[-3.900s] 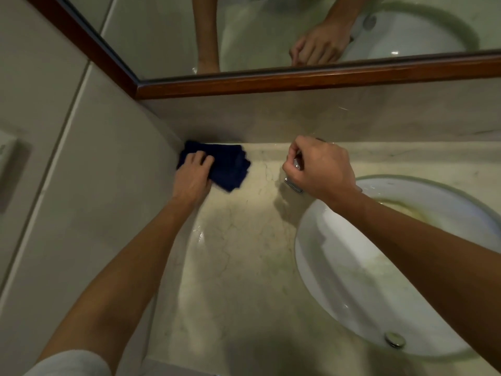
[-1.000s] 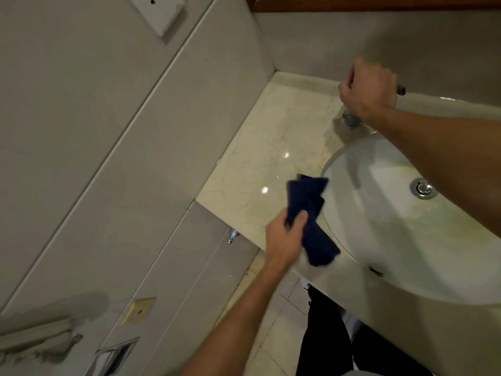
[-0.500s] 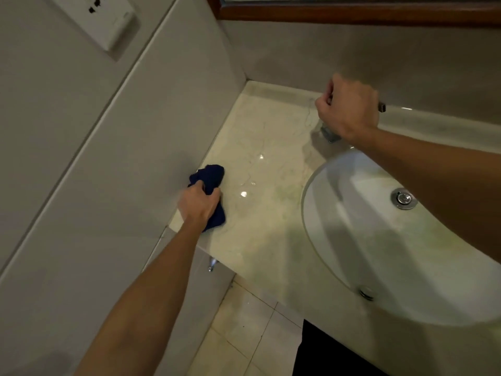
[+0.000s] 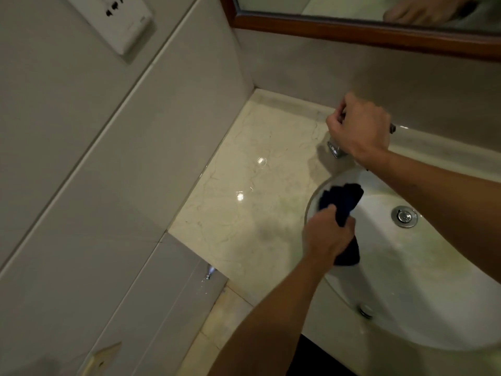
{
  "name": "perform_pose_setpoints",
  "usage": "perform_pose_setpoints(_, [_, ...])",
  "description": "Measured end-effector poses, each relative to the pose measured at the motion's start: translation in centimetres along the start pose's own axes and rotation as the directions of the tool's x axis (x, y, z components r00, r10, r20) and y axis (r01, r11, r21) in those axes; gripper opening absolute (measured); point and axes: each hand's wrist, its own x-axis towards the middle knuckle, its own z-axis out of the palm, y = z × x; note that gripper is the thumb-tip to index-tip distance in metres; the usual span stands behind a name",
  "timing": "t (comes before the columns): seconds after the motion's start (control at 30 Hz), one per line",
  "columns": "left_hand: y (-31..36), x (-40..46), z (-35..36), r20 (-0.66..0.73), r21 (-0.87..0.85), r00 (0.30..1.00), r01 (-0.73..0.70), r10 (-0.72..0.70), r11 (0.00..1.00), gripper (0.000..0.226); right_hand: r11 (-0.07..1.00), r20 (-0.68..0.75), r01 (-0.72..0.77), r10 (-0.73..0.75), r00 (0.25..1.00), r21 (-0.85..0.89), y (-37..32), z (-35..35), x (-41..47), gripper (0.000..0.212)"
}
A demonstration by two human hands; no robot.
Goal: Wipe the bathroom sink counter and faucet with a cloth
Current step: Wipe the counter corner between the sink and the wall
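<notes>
Nearest the camera, the left forearm reached up from the bottom edge, and the left hand [image 4: 326,236] had its grip clenched round a dark blue cloth [image 4: 342,202]. The cloth was bunched, one end sticking up past the fingers and the other hanging below the palm, and it sat over the left rim of the white oval sink basin [image 4: 406,299]; whether it touched the rim or hung just above it could not be told. In the basin, the chrome drain plug [image 4: 404,216] lay to the right of the cloth, and a small overflow hole [image 4: 366,312] showed on the basin's near wall. Left of the basin stretched the cream marble surface [image 4: 244,191], glossy, with two small light reflections. Beyond the basin's far rim, the right hand [image 4: 357,128] had its grip wrapped round the chrome faucet [image 4: 335,150], of which only the lower end and a small piece behind the wrist showed. Behind the faucet rose the grey backsplash wall, and above that a wood-framed mirror [image 4: 352,31] reflected a hand. On the tiled side wall left of the basin hung a white electrical outlet [image 4: 119,21]
</notes>
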Motion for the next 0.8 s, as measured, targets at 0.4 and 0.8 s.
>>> perform_pose_setpoints(0.4, [-5.4,6.0,-19.3,-0.240,-0.534,0.948,0.051,-0.209,0.844,0.011,0.997,0.032,-0.049,0.047,0.998,0.056,-0.1,-0.2,0.1,0.023])
perform_pose_setpoints(0.8, [-6.5,21.4,-14.5,-0.308,0.228,0.950,0.116,-0.041,0.967,0.029,0.996,0.043,-0.078,0.076,0.996,0.035,0.1,0.3,0.3,0.020])
